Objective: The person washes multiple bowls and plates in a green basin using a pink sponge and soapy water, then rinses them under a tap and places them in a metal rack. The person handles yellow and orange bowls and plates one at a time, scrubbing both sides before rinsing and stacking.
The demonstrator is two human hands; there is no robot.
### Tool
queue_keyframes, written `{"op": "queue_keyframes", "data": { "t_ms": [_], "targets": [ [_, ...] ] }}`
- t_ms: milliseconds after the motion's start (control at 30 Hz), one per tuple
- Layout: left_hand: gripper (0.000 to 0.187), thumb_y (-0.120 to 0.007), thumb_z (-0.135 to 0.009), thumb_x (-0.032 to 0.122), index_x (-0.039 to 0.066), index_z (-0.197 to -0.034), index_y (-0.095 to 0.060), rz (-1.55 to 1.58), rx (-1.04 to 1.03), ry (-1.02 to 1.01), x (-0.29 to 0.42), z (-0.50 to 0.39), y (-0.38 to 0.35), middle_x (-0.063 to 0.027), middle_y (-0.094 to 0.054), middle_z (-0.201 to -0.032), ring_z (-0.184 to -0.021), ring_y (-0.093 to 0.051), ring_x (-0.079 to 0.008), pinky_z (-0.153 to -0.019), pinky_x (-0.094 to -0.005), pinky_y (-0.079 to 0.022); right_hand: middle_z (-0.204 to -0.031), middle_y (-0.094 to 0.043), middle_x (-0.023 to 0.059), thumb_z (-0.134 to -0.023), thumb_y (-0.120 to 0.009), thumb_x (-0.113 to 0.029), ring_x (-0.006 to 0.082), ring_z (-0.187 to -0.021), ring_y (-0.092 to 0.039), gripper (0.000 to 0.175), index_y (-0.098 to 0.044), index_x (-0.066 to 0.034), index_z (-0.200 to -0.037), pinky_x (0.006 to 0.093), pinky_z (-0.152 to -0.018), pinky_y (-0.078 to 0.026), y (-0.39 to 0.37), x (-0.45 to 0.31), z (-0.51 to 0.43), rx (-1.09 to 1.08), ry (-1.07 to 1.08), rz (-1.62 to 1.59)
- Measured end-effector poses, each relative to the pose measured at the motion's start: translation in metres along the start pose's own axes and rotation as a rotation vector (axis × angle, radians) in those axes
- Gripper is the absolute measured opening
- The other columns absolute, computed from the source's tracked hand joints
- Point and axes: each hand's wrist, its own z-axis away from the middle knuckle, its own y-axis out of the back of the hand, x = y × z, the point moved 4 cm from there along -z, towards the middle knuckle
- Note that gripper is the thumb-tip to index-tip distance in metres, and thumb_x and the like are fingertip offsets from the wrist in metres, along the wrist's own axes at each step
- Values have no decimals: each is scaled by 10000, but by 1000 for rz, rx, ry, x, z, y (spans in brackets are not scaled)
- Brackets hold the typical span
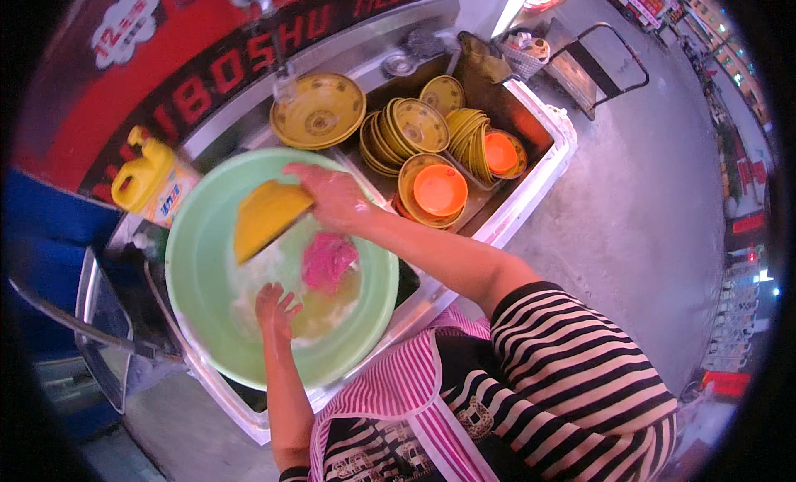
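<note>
My right hand grips the rim of a yellow bowl, which is tilted on its side above the water in a large light-green plastic basin. Below it, my left hand is over the soapy water with its fingers apart and nothing in them. A pink scrubbing cloth or mesh lies between the hands, partly in the water. Beyond the basin, a large patterned yellow bowl stands under the metal tap.
Stacked yellow bowls and orange bowls fill part of the steel sink at right. A yellow detergent jug stands left of the basin. Past the sink are a white basket and a hand cart on the floor.
</note>
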Motion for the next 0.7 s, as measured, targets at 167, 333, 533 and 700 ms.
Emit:
{"op": "queue_keyframes", "data": {
  "t_ms": [167,333,533,700],
  "targets": [
    [549,-538,-927,297,55,-1392,-373,-7,17,5,-2,23,-15,-177,-476,-1304,-1103,-540,-364,-821,-506,-510,-822,-668,158,-838,-553,-92,236,-658,-681,279,-548,4,-1101,325,-511,-549,70,65,24,107,-514,-702],
    [497,-514,-937,254,50,-1374,-397,-31,102,13,0,51,-35,-196,-481,-1294,-1082,-555,-350,-826,-491,-510,-731,-660,169,-875,-551,-146,229,-550,-658,264,-559,66,-1031,311,-467,-546,78,107,6,66,-613,-990],
    [463,-471,-945,297,44,-1331,-433,-62,115,-57,3,78,-50,-190,-525,-1242,-1065,-563,-360,-821,-486,-515,-702,-639,155,-882,-555,-121,207,-500,-631,254,-524,44,-1074,307,-402,-514,103,128,-5,124,-584,-1086],
    [450,-449,-951,328,48,-1302,-460,-48,137,-67,-3,88,-59,-186,-546,-1211,-1050,-571,-362,-785,-488,-526,-658,-599,144,-855,-606,-154,167,-419,-580,314,-487,26,-1084,298,-331,-463,146,154,-20,114,-613,-790]
  ]
}}
